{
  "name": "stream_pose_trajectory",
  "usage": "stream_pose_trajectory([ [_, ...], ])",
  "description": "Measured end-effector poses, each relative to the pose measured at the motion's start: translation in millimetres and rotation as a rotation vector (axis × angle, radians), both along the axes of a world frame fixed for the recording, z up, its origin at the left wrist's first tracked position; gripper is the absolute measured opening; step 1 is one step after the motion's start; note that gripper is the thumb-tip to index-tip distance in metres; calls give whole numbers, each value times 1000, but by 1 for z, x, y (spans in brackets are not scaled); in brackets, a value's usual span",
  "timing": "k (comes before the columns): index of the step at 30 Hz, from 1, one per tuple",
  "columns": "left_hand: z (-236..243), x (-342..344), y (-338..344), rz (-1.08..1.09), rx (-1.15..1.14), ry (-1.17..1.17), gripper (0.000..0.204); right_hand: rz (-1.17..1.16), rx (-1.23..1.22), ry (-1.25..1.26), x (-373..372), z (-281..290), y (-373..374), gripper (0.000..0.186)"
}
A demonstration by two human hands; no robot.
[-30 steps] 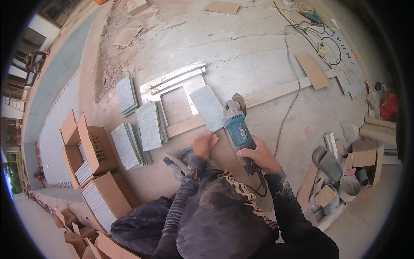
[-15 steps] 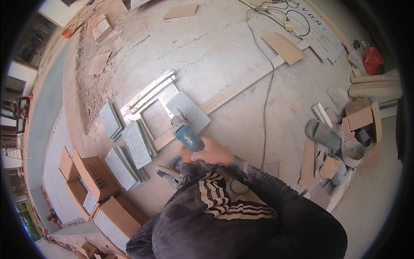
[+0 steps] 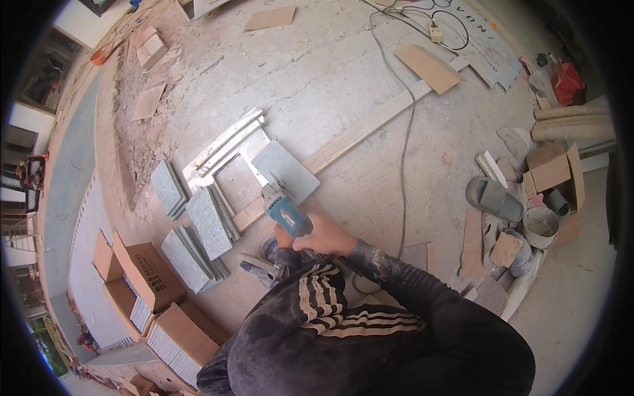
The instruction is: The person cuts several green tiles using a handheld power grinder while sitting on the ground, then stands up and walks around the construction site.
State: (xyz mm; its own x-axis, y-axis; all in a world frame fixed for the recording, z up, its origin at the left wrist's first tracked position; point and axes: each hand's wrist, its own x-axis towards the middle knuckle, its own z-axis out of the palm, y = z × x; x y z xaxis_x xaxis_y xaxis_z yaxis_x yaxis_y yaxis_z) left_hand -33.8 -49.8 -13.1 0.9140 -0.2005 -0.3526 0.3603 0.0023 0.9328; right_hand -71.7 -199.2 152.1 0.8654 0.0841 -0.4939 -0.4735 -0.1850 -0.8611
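My right hand [image 3: 328, 235] is wrapped round the rear body of a teal angle grinder [image 3: 286, 212]. Lower and to its left, my left hand [image 3: 282, 237] is closed against the grinder's underside, its fingers partly hidden. The grinder's grey head and disc guard lie at the near left edge of a grey-green stone tile [image 3: 295, 173]. That tile rests slanted on a white frame [image 3: 246, 155] and a long wooden board [image 3: 370, 132]. Whether the disc touches the tile is too small to tell.
Stacks of similar tiles [image 3: 210, 221] lean left of the frame. Nearer stands an open cardboard box [image 3: 150, 274] of tiles. A dark cable [image 3: 405, 165] crosses the floor. A grey slipper [image 3: 495, 200], a bucket [image 3: 540, 228] and cardboard scraps lie at the right.
The whole view has shifted slightly. Both hands stay on the grinder, and its head remains by the tile's near left edge.
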Motion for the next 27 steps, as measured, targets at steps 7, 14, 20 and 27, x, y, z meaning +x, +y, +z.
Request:
stream_pose_trajectory([
  [7, -8, 0, 1, 9, -38, -4, 17, -11, -26, -26, -3, -22, 4, 36],
  [14, -25, -1, 5, -5, -38, -57, 17, 49, -1, 24, 20, -22, 6, 64],
  [20, -56, -1, 17, 22, -74, -119, 16, 45, -127, 41, 50, -24, 17, 63],
  [27, 23, 4, -19, 285, -418, 342, 18, 93, -143, 15, 76, -24, 0, 67],
])
